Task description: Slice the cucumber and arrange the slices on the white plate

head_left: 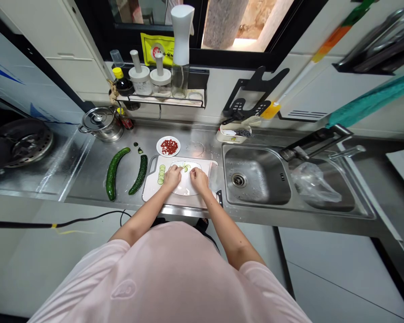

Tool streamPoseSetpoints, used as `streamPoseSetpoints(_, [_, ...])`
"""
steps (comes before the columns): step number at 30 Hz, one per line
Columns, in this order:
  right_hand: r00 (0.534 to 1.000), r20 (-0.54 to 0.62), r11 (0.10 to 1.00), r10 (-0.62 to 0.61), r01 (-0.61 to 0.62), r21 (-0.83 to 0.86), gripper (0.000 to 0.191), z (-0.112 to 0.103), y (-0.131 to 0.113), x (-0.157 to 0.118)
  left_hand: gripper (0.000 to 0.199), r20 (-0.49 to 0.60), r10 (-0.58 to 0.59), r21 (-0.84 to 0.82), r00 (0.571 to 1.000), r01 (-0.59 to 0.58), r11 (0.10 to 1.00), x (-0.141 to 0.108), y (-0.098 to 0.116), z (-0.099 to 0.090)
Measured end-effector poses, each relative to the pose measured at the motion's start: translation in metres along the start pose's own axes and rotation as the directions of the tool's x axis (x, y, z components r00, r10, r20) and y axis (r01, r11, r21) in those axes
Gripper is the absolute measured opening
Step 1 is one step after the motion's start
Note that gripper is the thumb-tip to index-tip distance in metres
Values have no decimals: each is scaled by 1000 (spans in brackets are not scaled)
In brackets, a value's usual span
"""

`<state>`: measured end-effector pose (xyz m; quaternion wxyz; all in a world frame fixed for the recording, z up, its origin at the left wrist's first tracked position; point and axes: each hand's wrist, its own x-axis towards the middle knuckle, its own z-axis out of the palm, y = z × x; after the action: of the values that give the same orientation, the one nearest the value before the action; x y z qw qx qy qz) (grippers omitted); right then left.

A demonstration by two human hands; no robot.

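Observation:
Over a white oval plate (186,187) on the cutting board (151,190), both my hands work close together. My left hand (173,176) has its fingers curled, the tips beside a few pale green cucumber slices (186,168) on the plate's far part. My right hand (199,180) is closed, its fingertips just right of those slices; anything pinched in either hand is too small to make out. A row of overlapping cucumber slices (161,174) lies on the board left of my left hand. At the board's right front corner a black knife handle (219,198) sticks out.
Left of the board lie a whole cucumber (116,172) and a cut cucumber (139,175). Behind the board stands a small plate (159,149) of chopped red pieces. A lidded pot (103,124) is at back left. The sink (259,175) is to the right, holding a plastic bag (314,184).

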<state>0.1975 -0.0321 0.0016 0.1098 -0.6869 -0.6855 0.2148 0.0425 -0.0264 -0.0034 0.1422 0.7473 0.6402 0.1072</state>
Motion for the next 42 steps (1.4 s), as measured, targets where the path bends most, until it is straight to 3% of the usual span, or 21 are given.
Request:
streamPoseSetpoints(15, [999,-19,996,-45,46,72,26,5,-2,-23,31,-181,-157,-128,971,135,983,-45,-40,-2])
streamPoseSetpoints(31, [994,-36,976,-101,107,191,27,-3,-7,-53,30,-207,-313,-138,927,289,947,-72,-69,-7])
streamPoseSetpoints(42, [981,-150,944,-120,159,290,22,7,1,-54,26,-150,-421,-55,894,418,907,-76,-69,-10])
